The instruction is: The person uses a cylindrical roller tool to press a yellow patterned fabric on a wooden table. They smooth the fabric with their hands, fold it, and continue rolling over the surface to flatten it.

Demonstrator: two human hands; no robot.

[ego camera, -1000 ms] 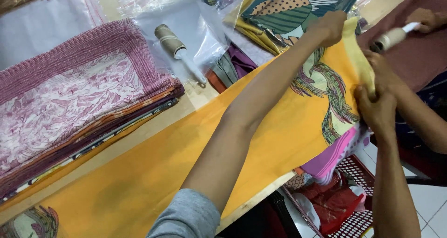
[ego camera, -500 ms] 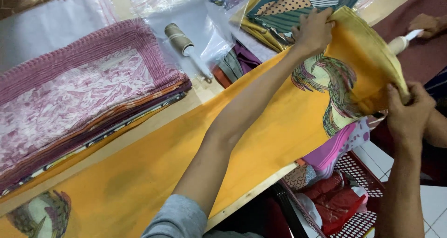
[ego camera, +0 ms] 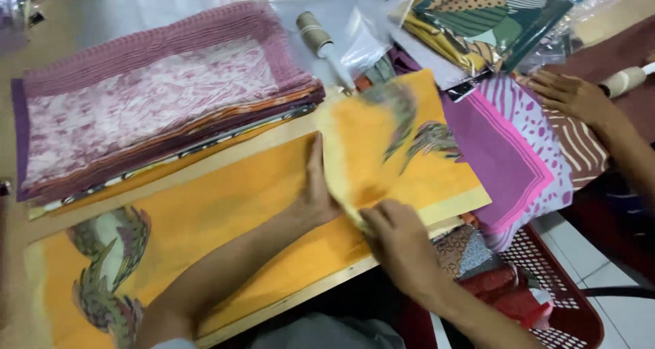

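Fingers of the left hand (ego camera: 318, 192) lie flat and close together on the orange cloth (ego camera: 225, 212), pressing it down along the fold line. Just beside them, the right hand (ego camera: 399, 236) has its fingers pinched on the folded-over end of the same cloth, whose flap rises blurred between the two hands and shows a green and brown leaf print. Under both hands the orange cloth stretches away to the left across the wooden table (ego camera: 89, 28), ending in another leaf motif at the far corner.

Beyond the left fingertips sits a stack of folded fabrics (ego camera: 164, 110), topped by a pink and purple piece. Farther up, a lint roller (ego camera: 321, 38) lies on clear plastic wrapping. To the right of the right hand are purple and pink patterned cloths (ego camera: 518, 158), and below them a red plastic basket (ego camera: 566, 301). Another person's hand (ego camera: 570, 96) rests at the far right, near a second roller (ego camera: 624, 81).
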